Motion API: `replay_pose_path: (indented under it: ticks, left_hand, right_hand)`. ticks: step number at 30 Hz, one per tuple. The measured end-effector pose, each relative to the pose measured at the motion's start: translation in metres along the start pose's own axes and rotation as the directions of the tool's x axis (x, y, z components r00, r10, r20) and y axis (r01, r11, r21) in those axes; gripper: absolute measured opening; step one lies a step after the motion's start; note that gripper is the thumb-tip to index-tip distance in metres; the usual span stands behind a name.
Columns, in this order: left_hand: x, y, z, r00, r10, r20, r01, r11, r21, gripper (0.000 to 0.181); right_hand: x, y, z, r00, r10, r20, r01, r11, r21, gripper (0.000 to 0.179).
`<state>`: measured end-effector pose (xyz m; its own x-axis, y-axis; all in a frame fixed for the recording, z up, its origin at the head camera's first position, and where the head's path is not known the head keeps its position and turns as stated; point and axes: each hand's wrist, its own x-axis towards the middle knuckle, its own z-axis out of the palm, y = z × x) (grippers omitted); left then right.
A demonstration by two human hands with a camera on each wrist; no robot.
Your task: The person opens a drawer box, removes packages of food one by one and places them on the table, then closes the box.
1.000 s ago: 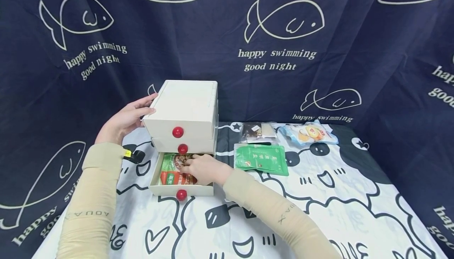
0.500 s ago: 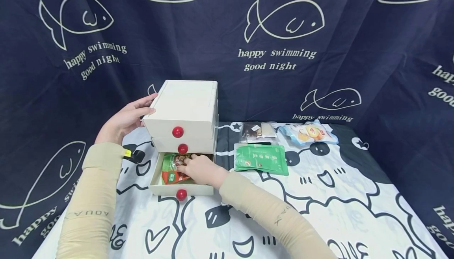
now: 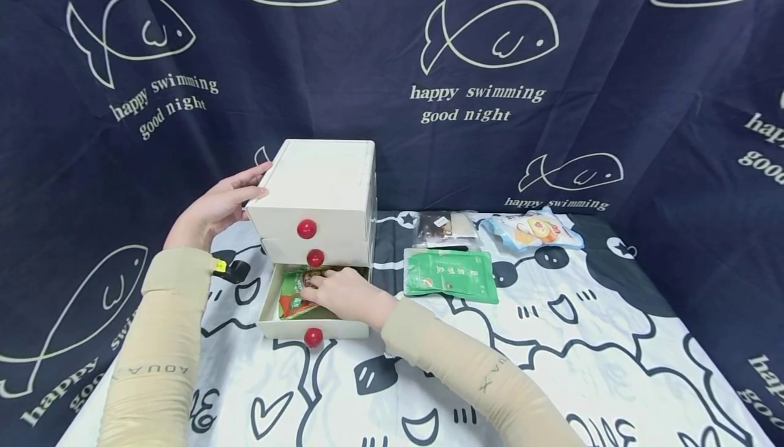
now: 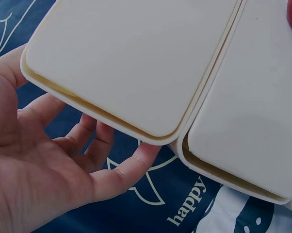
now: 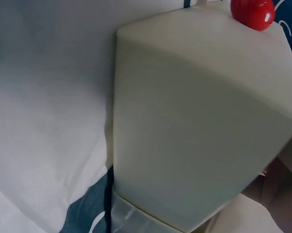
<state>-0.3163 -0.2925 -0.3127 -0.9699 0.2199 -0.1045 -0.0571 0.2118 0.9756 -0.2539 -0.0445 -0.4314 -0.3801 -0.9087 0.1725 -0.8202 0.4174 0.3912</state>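
Left hand (image 3: 211, 212): rested, loosely spread, against the white drawer cabinet (image 3: 324, 175).
Right hand (image 3: 349, 294): touched a green-and-red packet (image 3: 290, 303) in the bottom drawer (image 3: 346, 328); grip was unclear.

Matching beige sleeves (image 3: 156, 338), dark lettering (image 3: 159, 369) on each. Left cuff (image 3: 176, 277) has a black gadget (image 3: 235, 271) with a yellow tag (image 3: 220, 265).

I touch a green-and-red packet (image 3: 292, 303) in the pulled-out bottom drawer (image 3: 284, 328) of a boxy white plastic cabinet (image 3: 321, 175) at left.
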Motion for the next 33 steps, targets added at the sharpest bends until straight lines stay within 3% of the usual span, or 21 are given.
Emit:
replay_pose_path:
  ticks: [14,33]
  left_hand:
    - [-0.001,0.000,0.001,1.000,0.002,-0.004,-0.002,1.000,0.003,0.068]
    - [-0.001,-0.001,0.001,1.000,0.013,-0.002,-0.013,1.000,0.002,0.067]
  right_hand:
    - [-0.007,0.006,-0.024,0.997,0.010,-0.080,-0.009,1.000,0.014,0.024]
    - [-0.025,0.011,-0.066,0.998,-0.033,-0.058,0.037,0.997,0.074,0.027]
